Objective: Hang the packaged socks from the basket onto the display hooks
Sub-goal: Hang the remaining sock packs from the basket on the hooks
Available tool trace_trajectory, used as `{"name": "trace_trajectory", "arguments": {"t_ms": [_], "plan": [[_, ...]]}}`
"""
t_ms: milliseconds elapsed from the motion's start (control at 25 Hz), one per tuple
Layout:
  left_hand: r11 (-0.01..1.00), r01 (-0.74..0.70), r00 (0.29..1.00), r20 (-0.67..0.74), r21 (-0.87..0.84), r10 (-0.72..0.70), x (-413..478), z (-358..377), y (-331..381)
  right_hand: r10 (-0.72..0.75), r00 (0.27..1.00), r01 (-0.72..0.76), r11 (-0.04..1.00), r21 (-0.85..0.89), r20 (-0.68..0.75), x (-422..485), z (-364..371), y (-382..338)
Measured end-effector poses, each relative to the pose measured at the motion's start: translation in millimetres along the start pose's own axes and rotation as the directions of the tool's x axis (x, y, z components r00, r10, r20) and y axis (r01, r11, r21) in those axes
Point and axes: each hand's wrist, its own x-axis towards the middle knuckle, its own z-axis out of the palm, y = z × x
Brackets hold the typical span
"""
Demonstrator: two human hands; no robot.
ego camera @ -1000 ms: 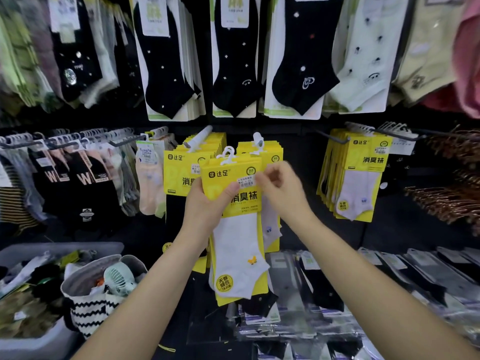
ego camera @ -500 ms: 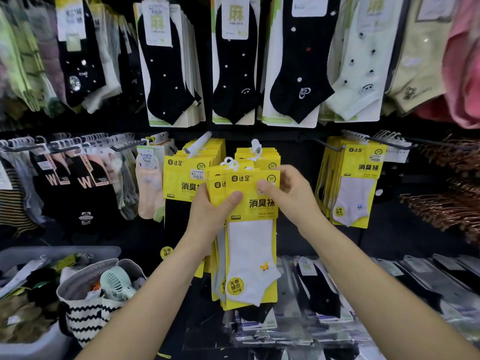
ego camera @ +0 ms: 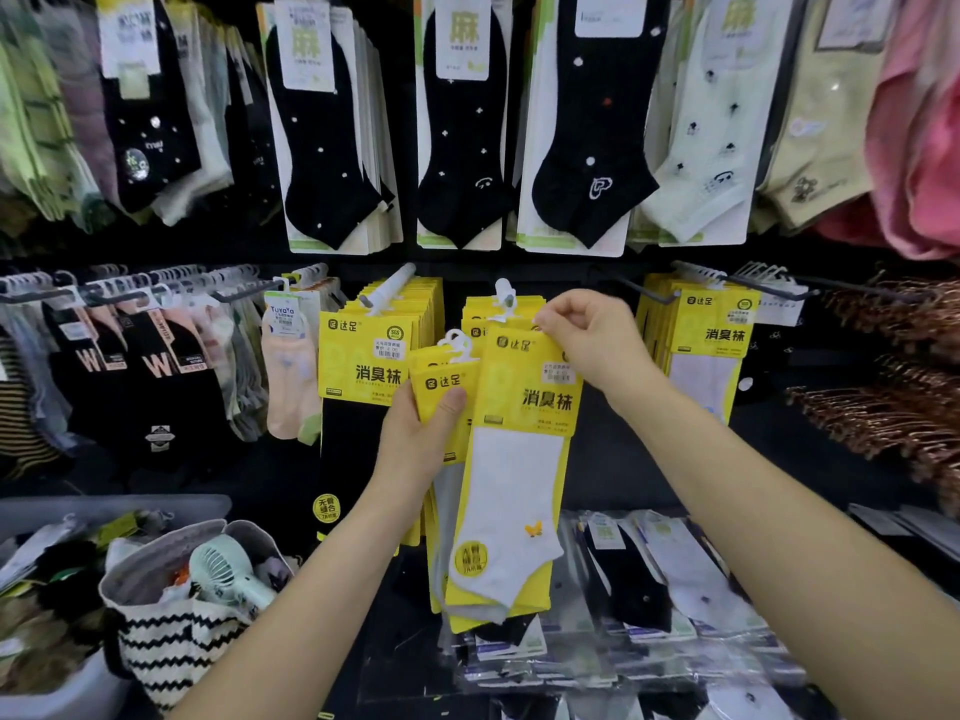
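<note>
Front pack (ego camera: pixel 524 407) hanger tab perhaps behind right hand (ego camera: pixel 587 340); white sticker (ego camera: pixel 557 374) print illegible.

black display wall (ego camera: pixel 457 262), copper hangers (ego camera: pixel 883 423) at right, striped bag (ego camera: pixel 171 652) lower left.

Black display wall (ego camera: pixel 457 262), yellow sock packs (ego camera: pixel 363 356) on its hooks (ego camera: pixel 387 293), clear-wrapped packs (ego camera: pixel 691 579) flat at its foot.

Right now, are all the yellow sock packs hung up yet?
Not yet. Some yellow-carded sock packs already hang on the middle display hook. The right hand pinches one white-sock pack just below it. The left hand grips a small stack of yellow packs, waiting.
</note>
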Motion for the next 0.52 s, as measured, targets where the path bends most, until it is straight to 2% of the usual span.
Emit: {"name": "trace_trajectory", "arguments": {"t_ms": [120,280,400,520], "plan": [[0.999,-0.043,0.997,-0.069,0.017,0.044,0,-14,0,0.035,0.996,-0.033,0.999,0.015,-0.087,20,-4,-4],[0.995,-0.097,0.982,-0.162,0.028,0.101,-3,-35,1,-0.027,0.999,0.024,0.997,-0.079,-0.039,35,12,-11],[0.978,-0.196,0.968,-0.143,0.073,0.205,-7,-47,9,-0.028,0.999,0.023,0.991,-0.134,-0.031,39,21,-9],[0.972,-0.22,0.966,-0.12,0.087,0.23,-8,-51,15,-0.028,0.999,0.023,0.994,-0.108,-0.039,37,21,-6]]}}
